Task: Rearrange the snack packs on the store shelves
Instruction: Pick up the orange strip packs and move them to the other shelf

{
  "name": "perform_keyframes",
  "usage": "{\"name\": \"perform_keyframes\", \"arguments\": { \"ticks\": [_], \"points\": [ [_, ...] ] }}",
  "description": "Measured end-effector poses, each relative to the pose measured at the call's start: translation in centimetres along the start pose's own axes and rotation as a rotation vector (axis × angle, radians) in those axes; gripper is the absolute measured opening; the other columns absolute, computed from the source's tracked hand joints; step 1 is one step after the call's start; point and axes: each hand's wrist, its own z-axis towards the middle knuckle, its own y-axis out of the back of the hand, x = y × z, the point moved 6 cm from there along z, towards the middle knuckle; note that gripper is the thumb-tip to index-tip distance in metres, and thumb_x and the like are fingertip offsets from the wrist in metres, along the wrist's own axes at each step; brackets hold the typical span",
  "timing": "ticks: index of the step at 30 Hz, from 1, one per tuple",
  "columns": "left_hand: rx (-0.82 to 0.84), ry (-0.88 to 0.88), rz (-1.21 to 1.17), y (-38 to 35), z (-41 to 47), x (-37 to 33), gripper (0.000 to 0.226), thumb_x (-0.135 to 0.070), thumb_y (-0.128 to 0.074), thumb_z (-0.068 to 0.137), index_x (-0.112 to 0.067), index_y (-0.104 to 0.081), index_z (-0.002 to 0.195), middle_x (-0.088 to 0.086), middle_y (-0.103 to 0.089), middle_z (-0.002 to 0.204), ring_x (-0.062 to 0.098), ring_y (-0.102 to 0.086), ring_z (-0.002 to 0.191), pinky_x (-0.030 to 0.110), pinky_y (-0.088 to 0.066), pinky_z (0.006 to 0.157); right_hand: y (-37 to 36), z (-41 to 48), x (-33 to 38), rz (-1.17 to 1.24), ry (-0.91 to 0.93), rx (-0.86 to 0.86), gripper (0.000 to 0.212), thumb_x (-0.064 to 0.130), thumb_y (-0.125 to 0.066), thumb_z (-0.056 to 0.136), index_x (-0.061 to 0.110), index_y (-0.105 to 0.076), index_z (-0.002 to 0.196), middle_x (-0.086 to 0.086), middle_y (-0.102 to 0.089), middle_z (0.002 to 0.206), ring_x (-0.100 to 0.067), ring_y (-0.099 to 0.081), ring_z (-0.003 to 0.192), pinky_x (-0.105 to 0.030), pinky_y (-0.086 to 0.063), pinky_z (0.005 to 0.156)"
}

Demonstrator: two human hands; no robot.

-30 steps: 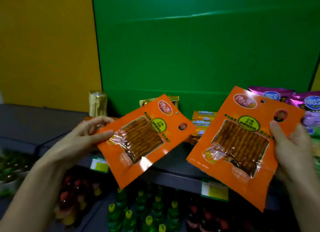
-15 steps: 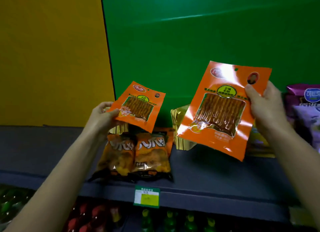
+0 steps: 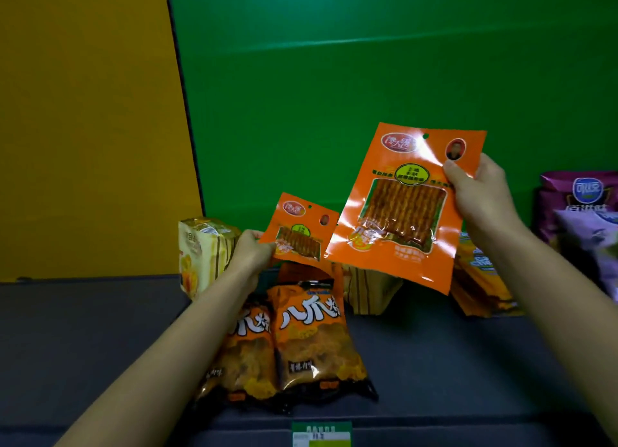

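Note:
I hold two flat orange snack packs with clear windows showing brown strips. My left hand [image 3: 249, 252] pinches the farther pack [image 3: 299, 231] by its lower left corner, holding it upright near the back of the grey shelf [image 3: 451, 363]. My right hand [image 3: 478, 195] grips the nearer, larger-looking pack [image 3: 401, 209] by its upper right edge, thumb on the front. This pack hangs upright above the shelf and overlaps the right edge of the other one. Two orange-and-black bags [image 3: 307, 339] lie flat on the shelf below my left hand.
A pale yellow pack [image 3: 200, 252] stands at the back left, a striped tan pack [image 3: 368, 292] behind the held ones. Orange-yellow packs [image 3: 478, 279] lean at the right, purple bags [image 3: 582, 209] at the far right. A green price tag [image 3: 321, 435] sits on the shelf's front edge.
My view has risen from the lower shelves to the top shelf. Both hands carried their packs up and toward the shelf's back; the packs turned upright and now overlap.

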Motion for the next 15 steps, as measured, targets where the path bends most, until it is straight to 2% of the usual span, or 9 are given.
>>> {"name": "perform_keyframes", "arguments": {
  "ticks": [4, 6, 8, 9, 11, 12, 15],
  "points": [
    [0.044, 0.048, 0.215, -0.7, 0.7, 1.7, 0.016, -0.005, -0.053, 0.088, -0.008, -0.042, 0.1, 0.018, -0.057, 0.109, 0.03, -0.058, 0.103, 0.041, -0.049, 0.092, -1.5, 0.9, -0.1, -0.002, -0.019, 0.01, 0.012, 0.019, -0.051, 0.091, 0.022, -0.054, 0.102, -0.013, -0.066, 0.113, -0.029, -0.064, 0.095, -0.046, -0.052, 0.087],
    [0.105, 0.078, 0.341, -0.9, 0.6, 2.5, 0.025, -0.009, -0.054, 0.088, -0.006, -0.04, 0.109, 0.015, -0.053, 0.111, 0.027, -0.054, 0.103, 0.037, -0.047, 0.09, -2.5, 1.4, -0.2, -0.004, -0.022, 0.015, 0.007, 0.019, -0.052, 0.09, 0.024, -0.056, 0.092, -0.014, -0.066, 0.112, -0.032, -0.064, 0.098, -0.049, -0.051, 0.09],
    [0.179, 0.119, 0.449, -1.2, 0.5, 3.2, 0.038, -0.016, -0.058, 0.088, -0.003, -0.041, 0.118, 0.014, -0.054, 0.112, 0.023, -0.052, 0.098, 0.032, -0.045, 0.079, -3.6, 1.9, -0.6, -0.035, -0.022, 0.031, 0.005, 0.024, -0.054, 0.086, 0.027, -0.055, 0.081, -0.014, -0.067, 0.112, -0.034, -0.065, 0.101, -0.053, -0.05, 0.091],
    [0.213, 0.118, 0.502, -1.3, 0.3, 3.3, 0.033, -0.018, -0.059, 0.088, -0.003, -0.045, 0.114, 0.012, -0.055, 0.106, 0.02, -0.052, 0.091, 0.029, -0.043, 0.072, -4.1, 2.2, -0.7, -0.055, -0.018, 0.046, 0.004, 0.027, -0.054, 0.083, 0.027, -0.055, 0.08, -0.014, -0.068, 0.111, -0.035, -0.065, 0.101, -0.053, -0.05, 0.091],
    [0.25, 0.101, 0.591, -1.4, 0.2, 3.3, 0.014, -0.02, -0.059, 0.088, -0.009, -0.052, 0.084, 0.005, -0.053, 0.08, 0.014, -0.047, 0.07, 0.026, -0.037, 0.058, -5.3, 2.7, -1.1, -0.105, -0.013, 0.072, 0.009, 0.03, -0.053, 0.08, 0.025, -0.057, 0.085, -0.015, -0.068, 0.111, -0.035, -0.064, 0.101, -0.053, -0.049, 0.092],
    [0.261, 0.098, 0.613, -1.4, 0.4, 3.3, 0.021, -0.019, -0.058, 0.088, -0.014, -0.047, 0.071, 0.002, -0.048, 0.071, 0.011, -0.043, 0.062, 0.023, -0.035, 0.054, -5.9, 2.8, -1.2, -0.13, -0.014, 0.087, 0.016, 0.031, -0.053, 0.08, 0.022, -0.06, 0.092, -0.015, -0.068, 0.111, -0.035, -0.064, 0.102, -0.052, -0.049, 0.092],
    [0.32, 0.099, 0.658, -1.3, 0.3, 3.4, 0.027, -0.018, -0.058, 0.087, -0.017, -0.043, 0.065, 0.0, -0.045, 0.066, 0.01, -0.041, 0.058, 0.019, -0.035, 0.052, -8.0, 2.6, -1.0, -0.223, -0.001, 0.142, 0.029, 0.024, -0.053, 0.088, 0.009, -0.059, 0.112, -0.016, -0.066, 0.117, -0.034, -0.062, 0.107, -0.048, -0.047, 0.095]
  ]
}}
